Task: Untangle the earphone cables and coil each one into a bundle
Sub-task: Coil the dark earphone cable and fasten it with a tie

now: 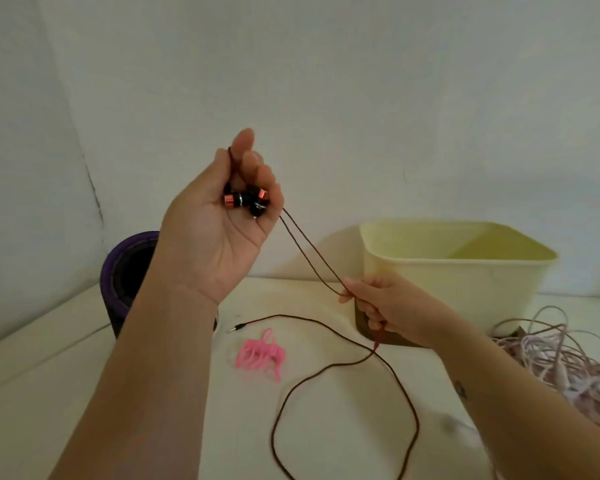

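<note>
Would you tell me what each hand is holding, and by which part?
The left hand holds the dark earbuds in its palm; the right hand grips their cable lower down, where its two strands meet.

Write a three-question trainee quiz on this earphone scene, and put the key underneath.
1. Multiple choice: what does the raised left hand hold?
A) the earbuds
B) a pair of scissors
C) nothing
2. True or false: the jack plug lies on the table, close to the pink clip.
3. Fill in: the right hand pinches ___ strands of the dark cable that run up to the left hand.

Key: 1 A; 2 true; 3 two.
</note>
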Demonstrator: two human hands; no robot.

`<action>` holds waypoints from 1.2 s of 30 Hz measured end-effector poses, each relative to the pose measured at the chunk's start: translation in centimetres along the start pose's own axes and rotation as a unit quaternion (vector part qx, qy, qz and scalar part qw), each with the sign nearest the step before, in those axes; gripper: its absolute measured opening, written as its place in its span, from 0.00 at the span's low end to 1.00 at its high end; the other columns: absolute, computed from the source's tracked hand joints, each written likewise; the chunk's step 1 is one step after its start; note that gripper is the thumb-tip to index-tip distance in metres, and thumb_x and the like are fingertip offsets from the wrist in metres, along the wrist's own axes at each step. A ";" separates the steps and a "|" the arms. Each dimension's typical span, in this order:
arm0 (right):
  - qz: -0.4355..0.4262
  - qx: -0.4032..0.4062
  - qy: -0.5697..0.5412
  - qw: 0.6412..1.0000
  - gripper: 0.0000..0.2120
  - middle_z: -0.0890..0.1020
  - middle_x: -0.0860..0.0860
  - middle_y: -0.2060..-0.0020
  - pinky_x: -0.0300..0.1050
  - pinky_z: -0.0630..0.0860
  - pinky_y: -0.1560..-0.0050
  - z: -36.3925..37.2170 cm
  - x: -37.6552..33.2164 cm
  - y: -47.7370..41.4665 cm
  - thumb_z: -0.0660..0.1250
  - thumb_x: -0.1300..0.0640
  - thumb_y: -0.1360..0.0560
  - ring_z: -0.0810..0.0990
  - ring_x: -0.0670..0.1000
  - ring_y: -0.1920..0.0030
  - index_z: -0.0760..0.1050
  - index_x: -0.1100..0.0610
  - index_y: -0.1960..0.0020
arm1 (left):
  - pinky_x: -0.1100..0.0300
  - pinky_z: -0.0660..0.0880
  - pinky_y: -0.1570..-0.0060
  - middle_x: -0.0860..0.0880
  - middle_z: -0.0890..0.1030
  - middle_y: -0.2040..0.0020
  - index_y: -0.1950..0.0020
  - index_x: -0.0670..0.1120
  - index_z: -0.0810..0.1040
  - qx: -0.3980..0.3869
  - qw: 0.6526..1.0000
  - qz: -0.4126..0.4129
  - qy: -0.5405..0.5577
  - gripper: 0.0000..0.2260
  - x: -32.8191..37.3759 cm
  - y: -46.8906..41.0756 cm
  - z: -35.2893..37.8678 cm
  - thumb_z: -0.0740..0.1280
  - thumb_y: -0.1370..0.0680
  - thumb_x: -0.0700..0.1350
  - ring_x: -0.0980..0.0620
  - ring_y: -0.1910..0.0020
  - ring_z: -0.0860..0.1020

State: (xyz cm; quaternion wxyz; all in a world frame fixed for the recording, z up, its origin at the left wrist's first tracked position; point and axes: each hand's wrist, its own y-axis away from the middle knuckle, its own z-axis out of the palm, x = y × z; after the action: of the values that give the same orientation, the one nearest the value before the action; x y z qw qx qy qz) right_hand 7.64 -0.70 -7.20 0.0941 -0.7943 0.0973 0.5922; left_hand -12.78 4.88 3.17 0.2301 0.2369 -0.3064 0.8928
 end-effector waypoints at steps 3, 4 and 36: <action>0.009 0.010 0.021 1.000 0.19 0.64 0.47 0.77 0.43 0.59 0.70 0.3 0.8 -0.3 0.61 0.44 0.22 0.60 0.49 0.74 0.79 0.57 0.60 | 0.65 0.77 0.65 0.54 0.74 0.70 0.52 0.45 0.78 0.002 1.000 0.020 -0.024 0.14 0.4 0.2 -0.1 0.54 0.18 0.46 0.59 0.70 0.75; 0.010 0.010 0.028 1.000 0.21 0.64 0.47 0.77 0.43 0.59 0.70 0.4 1.0 -0.4 0.61 0.42 0.23 0.60 0.49 0.74 0.79 0.57 0.61 | 0.65 0.77 0.64 0.54 0.71 0.71 0.52 0.45 0.77 0.014 0.999 0.022 -0.036 0.14 0.5 0.2 -0.4 0.53 0.18 0.46 0.59 0.71 0.74; -0.239 0.054 0.118 0.962 0.06 0.74 0.46 0.74 0.38 0.64 0.68 -3.6 -7.5 6.5 0.67 0.49 0.26 0.66 0.48 0.71 0.81 0.50 0.55 | 0.65 0.70 0.70 0.56 0.60 0.76 0.62 0.46 0.75 -0.102 0.868 -0.109 -0.474 0.15 -5.5 1.6 0.3 0.58 0.25 0.54 0.58 0.78 0.59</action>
State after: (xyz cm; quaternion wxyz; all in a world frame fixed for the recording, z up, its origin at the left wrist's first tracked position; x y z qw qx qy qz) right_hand 7.11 -7.56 0.82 0.2632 -0.8523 -0.0531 0.4488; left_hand -9.29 2.03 -0.42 0.1766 0.6384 -0.4403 0.6061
